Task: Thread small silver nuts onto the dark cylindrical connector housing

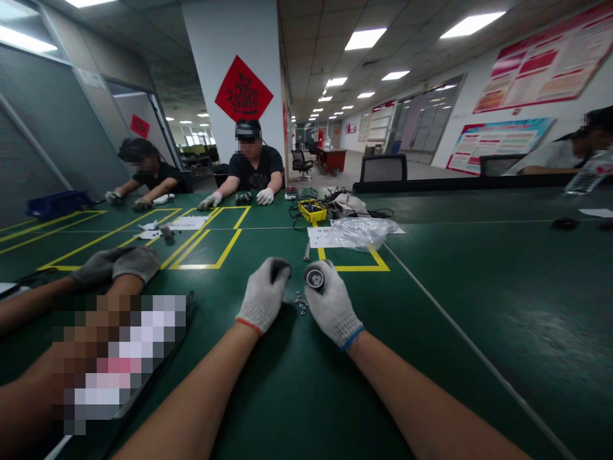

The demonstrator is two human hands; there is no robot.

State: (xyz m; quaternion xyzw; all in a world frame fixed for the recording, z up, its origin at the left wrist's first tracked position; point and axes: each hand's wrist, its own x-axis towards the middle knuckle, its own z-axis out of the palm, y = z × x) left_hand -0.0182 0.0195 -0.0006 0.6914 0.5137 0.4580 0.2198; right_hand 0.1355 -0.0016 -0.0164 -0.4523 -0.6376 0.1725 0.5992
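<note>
My right hand (332, 305), in a white knit glove with a blue cuff, is closed around a small round metal part (315, 278) whose open end faces me. My left hand (264, 296), in a white glove with an orange cuff, rests on the green table (431, 306) just left of it, fingers curled, with something dark at the fingertips that I cannot make out. Several small metal nuts (301, 303) lie on the table between the two hands.
A co-worker's gloved hands (117, 263) rest at my left. Two people sit across the table, another at far right. A clear plastic bag (357, 231), white paper, a yellow box (312, 210) with cables and a thin tool (307, 252) lie ahead. Yellow tape marks rectangles.
</note>
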